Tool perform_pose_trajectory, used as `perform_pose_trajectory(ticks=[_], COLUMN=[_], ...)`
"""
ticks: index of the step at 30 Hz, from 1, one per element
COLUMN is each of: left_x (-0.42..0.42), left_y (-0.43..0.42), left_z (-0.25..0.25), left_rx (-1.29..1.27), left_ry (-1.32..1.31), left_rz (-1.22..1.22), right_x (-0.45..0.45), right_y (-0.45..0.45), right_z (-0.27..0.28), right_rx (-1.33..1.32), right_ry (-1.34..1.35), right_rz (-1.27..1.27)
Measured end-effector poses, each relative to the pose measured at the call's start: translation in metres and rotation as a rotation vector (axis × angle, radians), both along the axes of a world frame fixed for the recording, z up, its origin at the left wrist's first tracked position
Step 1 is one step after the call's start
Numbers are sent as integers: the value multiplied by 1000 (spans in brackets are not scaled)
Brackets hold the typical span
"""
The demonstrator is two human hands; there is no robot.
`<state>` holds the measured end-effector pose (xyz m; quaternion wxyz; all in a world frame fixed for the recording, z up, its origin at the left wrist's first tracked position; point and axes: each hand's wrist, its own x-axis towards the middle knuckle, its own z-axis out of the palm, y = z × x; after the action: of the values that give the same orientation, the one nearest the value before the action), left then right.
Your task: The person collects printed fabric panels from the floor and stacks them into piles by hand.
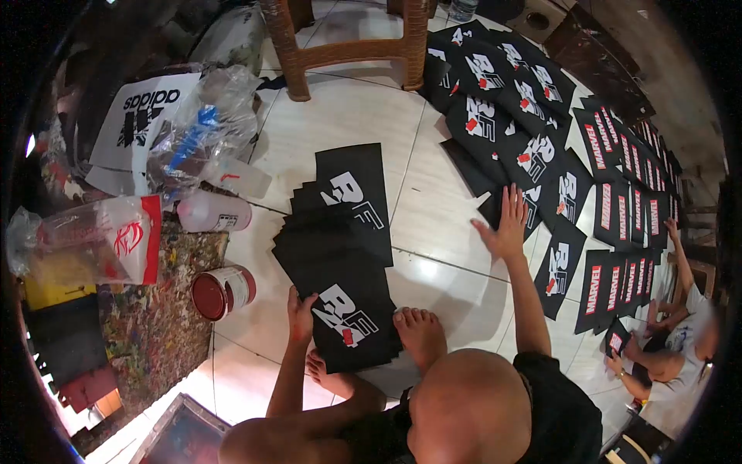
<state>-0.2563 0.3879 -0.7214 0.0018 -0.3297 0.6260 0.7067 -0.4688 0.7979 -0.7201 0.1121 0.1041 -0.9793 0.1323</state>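
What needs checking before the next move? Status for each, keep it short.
1. Left hand at the edge of the black stack: ok; firmness of hold, cannot tell.
2. Right hand free: ok, fingers spread, nothing visibly held.
3. Right-hand contact with the spread-out sheets: cannot tell; it is at their near edge.
4. Stack squared up: not ok, its edges are staggered.
5. Red-brown can clear of the stack: ok, floor shows between.
6. Right foot clear of the stack: cannot tell, toes right at its edge.
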Motion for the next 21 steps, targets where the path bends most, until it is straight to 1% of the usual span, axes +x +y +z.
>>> perform_pose_trajectory(ticks=[2,6,7,8,9,10,12,13,14,16,17,18,19,20,21], left_x=[-16,-34,-36,-35,-38,-39,-52,-48,-47,-51,-57,-50,-50,-51,-55], left_y=[7,9,4,-5,-7,-7,-2,-15,-17,-17,-5,-16,-18,-16,-13], left_z=[16,29,22,8,8,7,27,6,5,8,25,3,4,8,21], left_rx=[-32,-108,-111,-99,-86,-87,-124,-16,-23,-53,-72,-106,-77,-47,-89], left_ry=[-21,-108,-105,-48,7,4,-58,12,11,-1,-81,-20,-36,-59,-80], left_rz=[-18,-69,-74,-113,-149,-150,-65,-88,-81,-104,-4,-70,-64,-59,-91], right_x=[-22,-71,-80,-88,-95,-105,-125,-134,-134,-134,-119,-103,-77,-40,-10], right_y=[-1,1,-1,-4,-10,-10,-11,-15,-20,-41,-56,-70,-86,-110,-119], right_z=[13,-10,-16,-19,-15,-19,-36,-46,-40,-7,4,21,33,69,68], right_rx=[60,89,71,53,81,80,248,300,292,150,111,130,97,72,-45], right_ry=[-100,-60,-29,-2,25,22,-85,139,140,-228,-12,-86,-16,-23,32], right_rz=[-12,10,19,29,27,27,87,129,135,53,133,181,228,299,402])
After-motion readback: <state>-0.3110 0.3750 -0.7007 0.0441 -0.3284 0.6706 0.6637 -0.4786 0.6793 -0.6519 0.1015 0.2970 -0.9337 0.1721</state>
